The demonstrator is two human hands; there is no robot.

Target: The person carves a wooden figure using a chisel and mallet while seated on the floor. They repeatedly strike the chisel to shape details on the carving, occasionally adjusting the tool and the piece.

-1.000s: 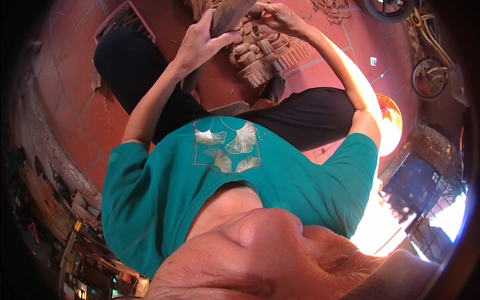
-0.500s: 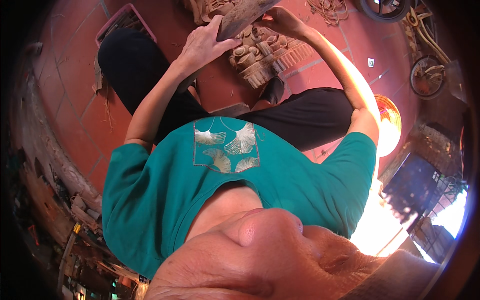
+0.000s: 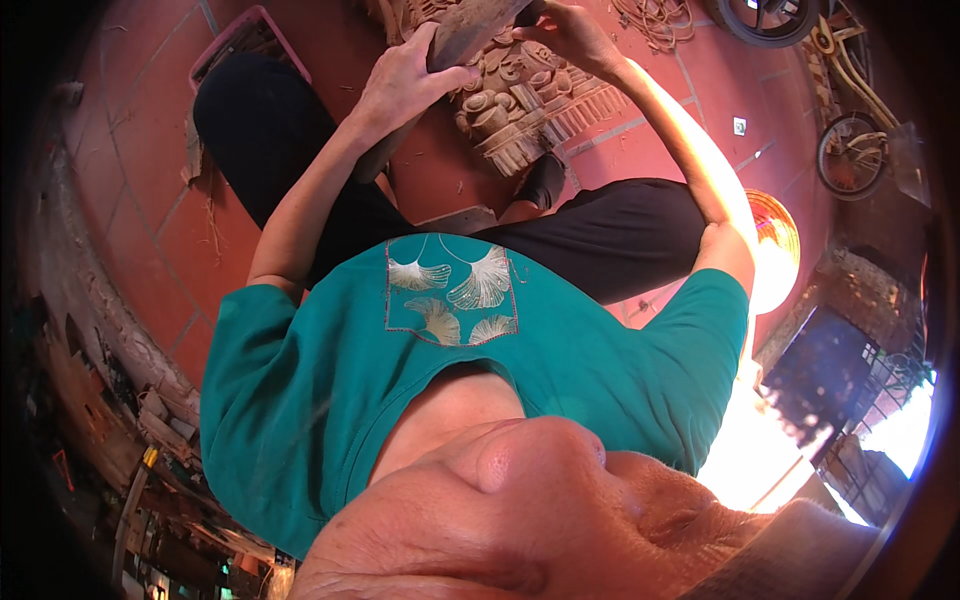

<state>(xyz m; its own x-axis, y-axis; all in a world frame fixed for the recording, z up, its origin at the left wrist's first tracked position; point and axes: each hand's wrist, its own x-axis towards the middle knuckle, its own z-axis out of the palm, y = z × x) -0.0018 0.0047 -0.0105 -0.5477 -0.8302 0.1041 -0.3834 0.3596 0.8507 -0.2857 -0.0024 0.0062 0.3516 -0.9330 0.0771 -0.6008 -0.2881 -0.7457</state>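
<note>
A long, dark brown piece of wood (image 3: 468,38) slants from the upper edge down past my left wrist. My left hand (image 3: 408,80) is closed round it, thumb lying across its near side. To the right, my right hand (image 3: 572,38) has its fingers bent around a small dark thing (image 3: 530,13) at the wood's far end. What that thing is cannot be made out, as the picture's edge cuts it off. Beneath both hands, a carved wooden panel (image 3: 510,115) with rounded, raised shapes and a ribbed border lies on the floor.
A pink-rimmed crate (image 3: 296,58) stands beyond my left knee. Coiled cord (image 3: 655,22) lies at the far right, near a black wheel (image 3: 765,15) and a smaller spoked wheel (image 3: 850,155). An orange woven round object (image 3: 780,225) sits by my right elbow. The floor is red tile (image 3: 140,150).
My left hand has shifted slightly left with the wood. My right hand has moved a little farther away, and the dark thing at its fingers now shows.
</note>
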